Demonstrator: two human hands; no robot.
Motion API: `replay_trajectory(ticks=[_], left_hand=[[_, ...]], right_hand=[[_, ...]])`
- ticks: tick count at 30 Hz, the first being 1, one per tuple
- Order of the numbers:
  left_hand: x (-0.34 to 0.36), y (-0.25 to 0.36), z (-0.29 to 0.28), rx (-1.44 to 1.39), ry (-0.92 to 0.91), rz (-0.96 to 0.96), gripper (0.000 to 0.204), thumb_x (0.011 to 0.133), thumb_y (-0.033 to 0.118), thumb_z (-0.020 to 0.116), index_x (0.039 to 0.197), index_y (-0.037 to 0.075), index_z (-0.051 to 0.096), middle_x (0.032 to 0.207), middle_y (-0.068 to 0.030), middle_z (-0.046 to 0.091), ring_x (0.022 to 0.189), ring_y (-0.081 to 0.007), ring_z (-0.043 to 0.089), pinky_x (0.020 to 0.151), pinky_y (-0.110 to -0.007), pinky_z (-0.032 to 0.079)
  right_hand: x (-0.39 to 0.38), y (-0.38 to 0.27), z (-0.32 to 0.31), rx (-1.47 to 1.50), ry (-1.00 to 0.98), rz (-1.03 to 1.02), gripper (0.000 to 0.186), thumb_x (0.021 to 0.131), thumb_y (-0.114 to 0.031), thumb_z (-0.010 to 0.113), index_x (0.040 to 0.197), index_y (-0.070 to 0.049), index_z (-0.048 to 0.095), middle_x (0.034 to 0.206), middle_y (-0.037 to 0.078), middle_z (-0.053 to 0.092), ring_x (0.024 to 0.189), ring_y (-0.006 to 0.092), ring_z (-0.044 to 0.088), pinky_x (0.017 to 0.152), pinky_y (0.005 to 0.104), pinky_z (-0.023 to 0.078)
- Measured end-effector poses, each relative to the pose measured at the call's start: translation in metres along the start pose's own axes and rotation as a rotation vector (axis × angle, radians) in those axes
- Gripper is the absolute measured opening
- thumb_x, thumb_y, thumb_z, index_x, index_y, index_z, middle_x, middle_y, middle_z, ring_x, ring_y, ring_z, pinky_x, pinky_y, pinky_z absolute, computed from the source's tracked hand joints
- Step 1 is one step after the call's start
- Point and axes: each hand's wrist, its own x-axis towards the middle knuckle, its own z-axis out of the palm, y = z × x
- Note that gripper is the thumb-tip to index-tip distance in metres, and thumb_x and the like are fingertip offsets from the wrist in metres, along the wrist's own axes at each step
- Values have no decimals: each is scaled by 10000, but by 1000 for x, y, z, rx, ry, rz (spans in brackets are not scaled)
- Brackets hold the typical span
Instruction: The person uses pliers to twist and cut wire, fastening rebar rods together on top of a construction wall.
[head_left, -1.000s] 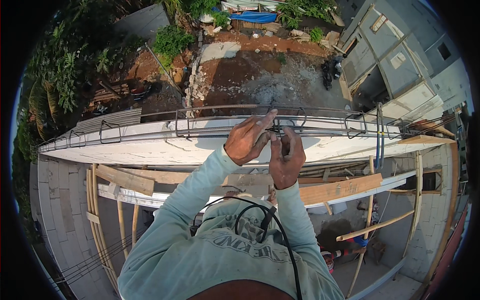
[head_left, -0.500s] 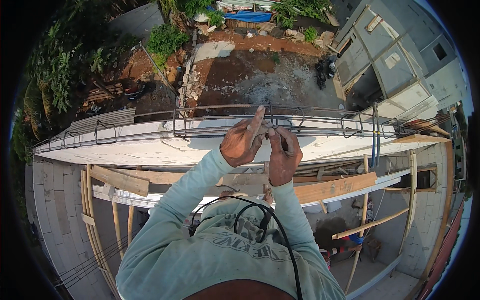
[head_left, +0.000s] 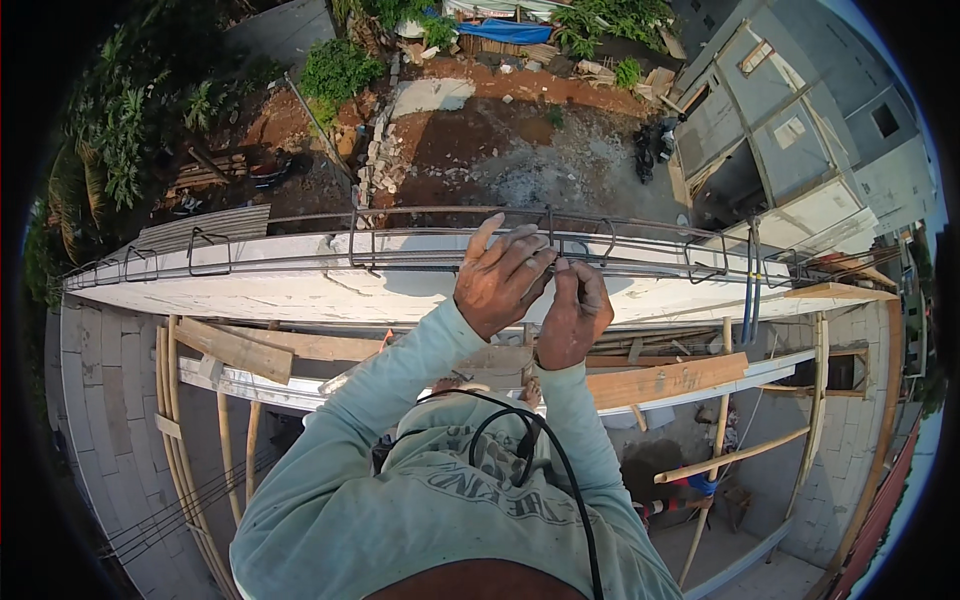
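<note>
A steel rebar cage with bent square stirrups runs along the top of a white block wall. My left hand is over its bars, one finger raised and the others bent together toward my right fingertips. Close beside it, my right hand is closed in a pinch at the bars, by an upright stirrup. Whatever lies between the fingertips is too small and covered to make out. Pincers with blue handles hang from the cage to the right.
Planks and a pale metal beam cross below the wall. Bamboo poles stand at both sides. Lower right, another person is partly visible below. Beyond the wall the ground drops well below, with rubble.
My left hand has rolled over, its fingers now lying across the bars beside my right fingertips. My right hand stays pinched at nearly the same spot. The view has shifted slightly.
</note>
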Motion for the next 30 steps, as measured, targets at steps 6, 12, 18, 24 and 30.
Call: replay_trajectory(ticks=[6,12,18,24,30], left_hand=[[-14,2,24,18,129,-29,300,694,91,758,975,75,655,1004,-59,669,998,-239,640,984,-457,392],[-16,6,30,4,210,-69,287,703,82,737,975,59,650,1010,-84,665,998,-268,640,943,-451,392],[-16,10,35,-3,238,-102,271,695,83,734,949,41,651,990,-95,655,982,-268,635,920,-451,395],[-15,11,35,25,266,-81,255,680,70,741,917,24,655,940,-89,638,965,-254,629,906,-439,415],[-15,10,38,28,284,-81,247,681,65,738,910,27,655,932,-84,632,948,-251,626,902,-431,412]], right_hand=[[-1,0,0,43,7,12,50,882,-32,618,885,10,593,817,15,587,755,74,502,703,217,436],[0,-10,5,-19,-28,-7,58,889,-40,609,881,6,573,799,20,581,746,73,497,685,223,436],[-4,-20,-8,-217,-85,-24,97,907,-70,589,888,21,561,772,47,574,702,81,492,640,239,437],[-10,-19,-36,-274,-180,67,83,905,-55,588,902,28,575,812,39,575,713,88,491,654,236,427],[1,-28,-33,-510,-263,-263,59,899,-26,571,919,26,588,778,91,561,635,155,515,565,278,420]])
